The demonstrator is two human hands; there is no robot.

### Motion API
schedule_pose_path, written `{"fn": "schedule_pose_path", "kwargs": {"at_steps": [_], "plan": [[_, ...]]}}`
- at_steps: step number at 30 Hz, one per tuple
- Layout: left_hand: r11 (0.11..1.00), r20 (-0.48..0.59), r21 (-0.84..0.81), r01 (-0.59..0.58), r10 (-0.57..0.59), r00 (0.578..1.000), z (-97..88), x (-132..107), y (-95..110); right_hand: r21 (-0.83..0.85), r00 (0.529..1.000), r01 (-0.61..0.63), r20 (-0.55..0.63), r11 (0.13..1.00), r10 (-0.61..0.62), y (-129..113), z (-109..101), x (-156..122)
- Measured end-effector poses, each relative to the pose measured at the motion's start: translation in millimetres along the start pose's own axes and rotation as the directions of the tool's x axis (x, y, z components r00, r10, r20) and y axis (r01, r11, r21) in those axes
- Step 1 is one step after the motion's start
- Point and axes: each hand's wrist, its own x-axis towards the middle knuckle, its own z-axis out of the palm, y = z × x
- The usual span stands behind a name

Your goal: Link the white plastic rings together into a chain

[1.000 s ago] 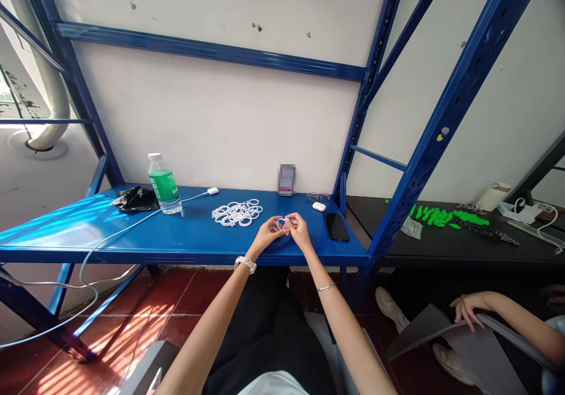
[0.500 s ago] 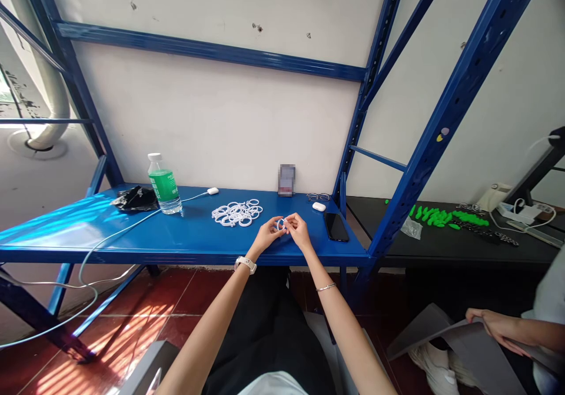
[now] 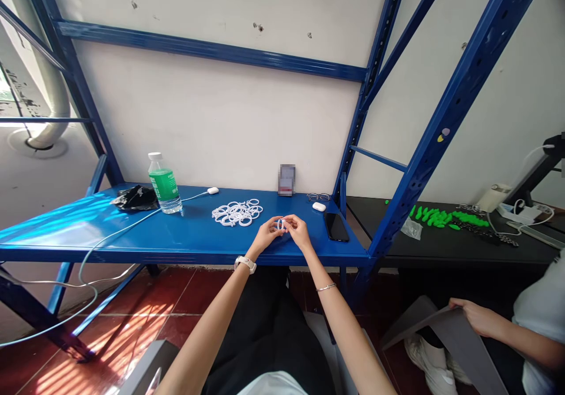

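My left hand (image 3: 268, 234) and my right hand (image 3: 298, 230) meet over the front of the blue shelf (image 3: 132, 233). Both pinch one small white ring (image 3: 279, 224) between their fingertips. A heap of several white rings (image 3: 237, 212) lies on the shelf just behind and to the left of my hands. A white watch sits on my left wrist and a thin bracelet on my right.
On the shelf stand a green-labelled bottle (image 3: 163, 184), a black bag (image 3: 135, 197), a white cable (image 3: 132, 225), an earbud case (image 3: 318, 206), glasses (image 3: 318, 196) and a black phone (image 3: 336, 226). Green parts (image 3: 436, 215) lie on the black bench to the right. A seated person's hand (image 3: 479, 319) holds grey sheets.
My hands stay together on the ring, with only slight finger movement. The person at the right has shifted, and their hand with the grey sheets has moved.
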Motion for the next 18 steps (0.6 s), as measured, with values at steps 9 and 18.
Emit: {"fn": "schedule_pose_path", "kwargs": {"at_steps": [9,18], "plan": [[0.999,-0.025,0.052,-0.016,0.017,1.000,0.6,-1.7,3.0,-0.009,1.000,0.007,-0.021,1.000,-0.007,1.6,-0.6,-0.2],[0.997,-0.019,0.080,-0.010,0.011,1.000,0.8,-2.3,5.7,-0.017,1.000,0.002,-0.026,1.000,-0.002,3.8,-0.6,0.4]]}}
